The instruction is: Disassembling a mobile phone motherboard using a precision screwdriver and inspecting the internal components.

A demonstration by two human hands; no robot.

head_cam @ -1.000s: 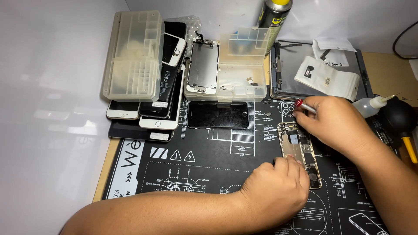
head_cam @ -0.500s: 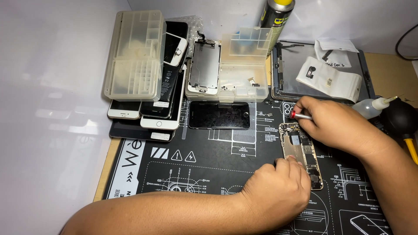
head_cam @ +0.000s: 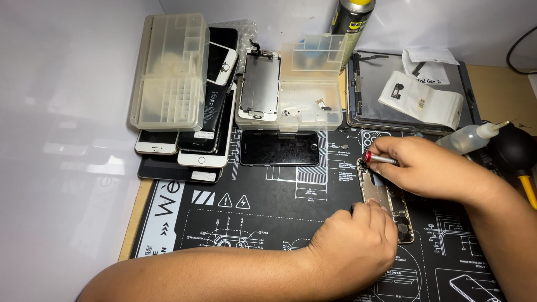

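Note:
An opened phone body (head_cam: 386,200) with its inner parts showing lies lengthwise on the black repair mat (head_cam: 268,207). My left hand (head_cam: 355,246) presses on its near left side, fingers curled over the edge. My right hand (head_cam: 428,168) grips a small screwdriver with a red collar (head_cam: 376,159), its tip down at the phone's far end. A detached black phone screen (head_cam: 281,148) lies flat on the mat to the left of the phone.
A stack of phones (head_cam: 196,134) and two clear parts boxes (head_cam: 168,72) (head_cam: 310,84) sit at the back left. A tablet frame (head_cam: 411,95), a spray can (head_cam: 351,17), a squeeze bottle (head_cam: 467,138) and a black air blower (head_cam: 513,151) stand at the back right.
My right hand with the screwdriver has shifted slightly along the phone's far end. The left hand stays in place on the phone.

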